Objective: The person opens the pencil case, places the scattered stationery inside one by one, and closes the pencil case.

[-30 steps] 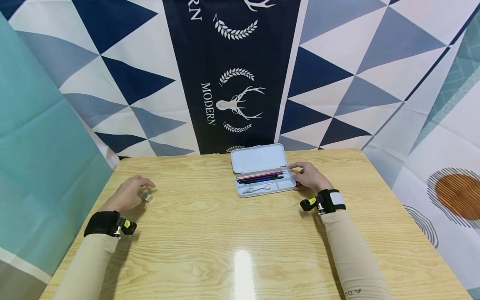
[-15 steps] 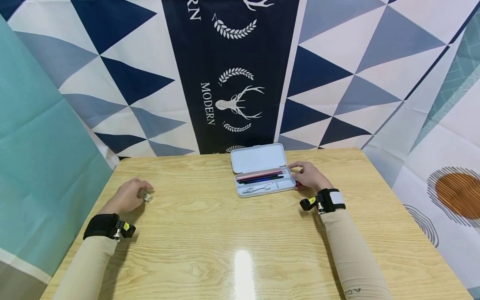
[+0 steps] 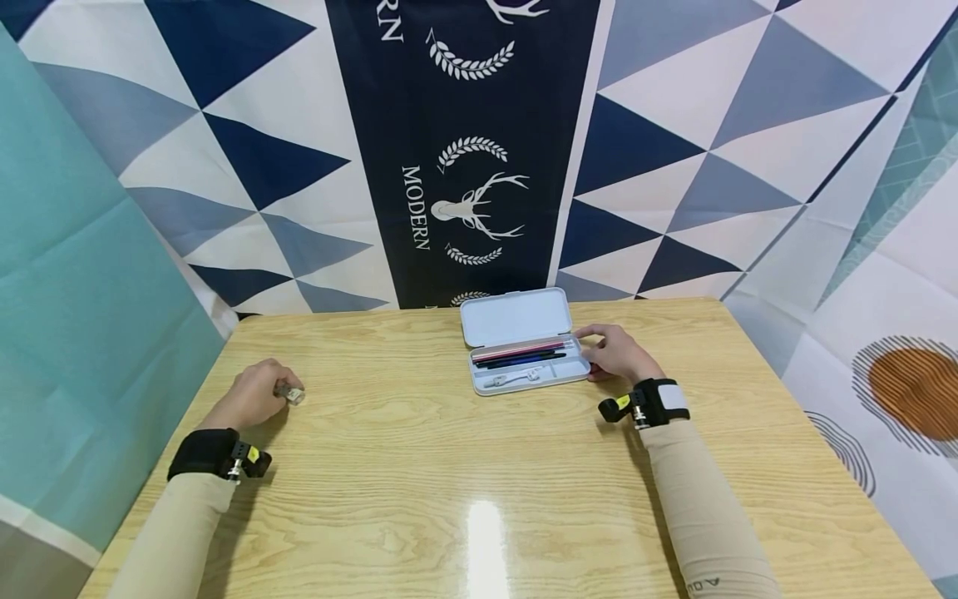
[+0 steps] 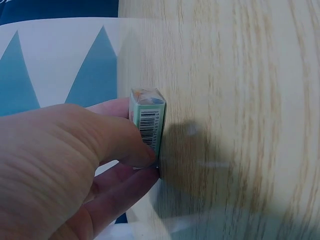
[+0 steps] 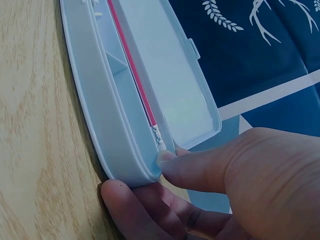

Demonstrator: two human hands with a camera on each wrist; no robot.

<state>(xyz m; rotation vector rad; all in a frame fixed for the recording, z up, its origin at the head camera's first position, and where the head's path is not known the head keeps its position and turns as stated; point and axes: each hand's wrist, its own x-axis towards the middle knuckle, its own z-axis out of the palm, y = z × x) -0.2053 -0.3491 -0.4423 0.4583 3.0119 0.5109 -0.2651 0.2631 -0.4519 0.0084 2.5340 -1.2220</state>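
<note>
Near the table's left edge, my left hand (image 3: 258,391) pinches a small barcoded box (image 3: 293,395). In the left wrist view the box (image 4: 148,117) is pale green and white with a clear-wrapped end; the thumb lies across its barcode side and fingers press from behind, hiding its lower part. At the back, a light-blue pencil case (image 3: 576,368) lies with its lid (image 3: 516,316) raised. My right hand (image 3: 617,353) grips its right end, thumb over the rim and fingers along the outer wall. A pink pencil (image 5: 135,70) shows inside, its tip end near the thumb.
Inside the case lie several pencils and pens (image 3: 520,359) and a short white cable-like item (image 3: 512,378) in the front compartment. Patterned cloth (image 3: 479,166) hangs right behind the wooden table (image 3: 389,466), and a teal cloth (image 3: 97,274) borders its left side.
My left fingers have drawn in from an outstretched pose and closed on the small box, the hand dropping slightly toward me. The right hand and pencil case have stayed put.
</note>
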